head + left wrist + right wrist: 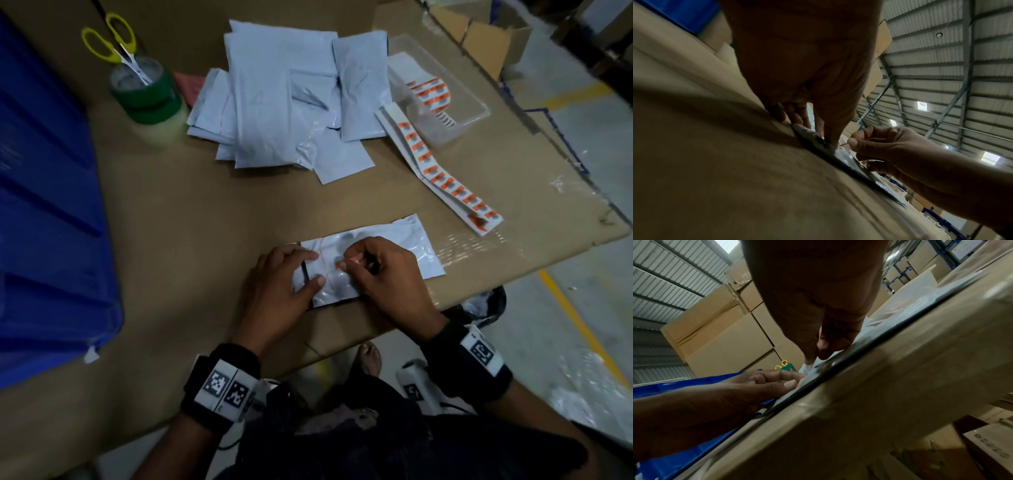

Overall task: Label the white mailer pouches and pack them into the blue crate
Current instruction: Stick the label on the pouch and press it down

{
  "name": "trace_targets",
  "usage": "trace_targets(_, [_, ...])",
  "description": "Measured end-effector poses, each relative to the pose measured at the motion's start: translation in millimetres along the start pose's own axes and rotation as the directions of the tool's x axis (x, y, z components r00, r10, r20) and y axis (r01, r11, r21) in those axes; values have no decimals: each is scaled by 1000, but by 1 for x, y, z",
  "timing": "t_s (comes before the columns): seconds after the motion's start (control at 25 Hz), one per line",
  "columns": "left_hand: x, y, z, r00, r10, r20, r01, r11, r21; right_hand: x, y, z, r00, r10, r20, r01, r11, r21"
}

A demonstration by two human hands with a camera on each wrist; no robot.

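One white mailer pouch (pixel 394 246) lies flat near the front edge of the cardboard-covered table (pixel 191 212). My left hand (pixel 291 274) presses its left end down with straight fingers and thumb. My right hand (pixel 356 260) pinches a small orange-and-white label (pixel 346 263) between thumb and forefinger, right over the pouch. The same pinch shows in the left wrist view (pixel 851 141) and the right wrist view (pixel 813 356). A pile of white pouches (pixel 284 99) lies at the back. The blue crate (pixel 44 205) stands at the left.
Strips of orange labels (pixel 448 178) trail from a clear plastic tray (pixel 445 99) at the back right. Yellow scissors (pixel 113 41) stand in stacked tape rolls (pixel 147 96) at the back left. The table's edge runs just under my hands; stacked cardboard boxes (pixel 725 331) rise behind.
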State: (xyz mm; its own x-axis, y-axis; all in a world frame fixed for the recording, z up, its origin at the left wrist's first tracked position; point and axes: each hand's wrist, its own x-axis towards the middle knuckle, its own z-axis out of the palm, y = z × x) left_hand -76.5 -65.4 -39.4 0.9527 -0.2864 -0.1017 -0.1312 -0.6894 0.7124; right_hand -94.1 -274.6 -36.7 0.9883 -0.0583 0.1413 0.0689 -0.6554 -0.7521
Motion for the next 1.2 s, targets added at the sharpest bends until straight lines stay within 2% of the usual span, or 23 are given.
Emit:
trace_targets(0.28, [0,-5,4,1000,7,-28,-8,1000,-23,11,-3,11,998,57,7,-57,998,0])
trace_targets(0.64, [0,-7,6,999,22,-42,-24,999,-46,18,-2,18,998,66,-6,-66,998,9])
trace_targets(0.8, [0,-7,6,999,20,-39,-21,999,-28,16,-1,21,996,73,60,-70,996,-46])
trace_targets(1.04, [0,-6,5,1000,18,-25,-18,1000,-23,19,-2,18,987,158,22,-157,987,-41])
trace_targets(1.2, [-1,-5,4,1000,11,-18,-11,1000,-13,19,-6,12,987,159,20,-156,982,-108])
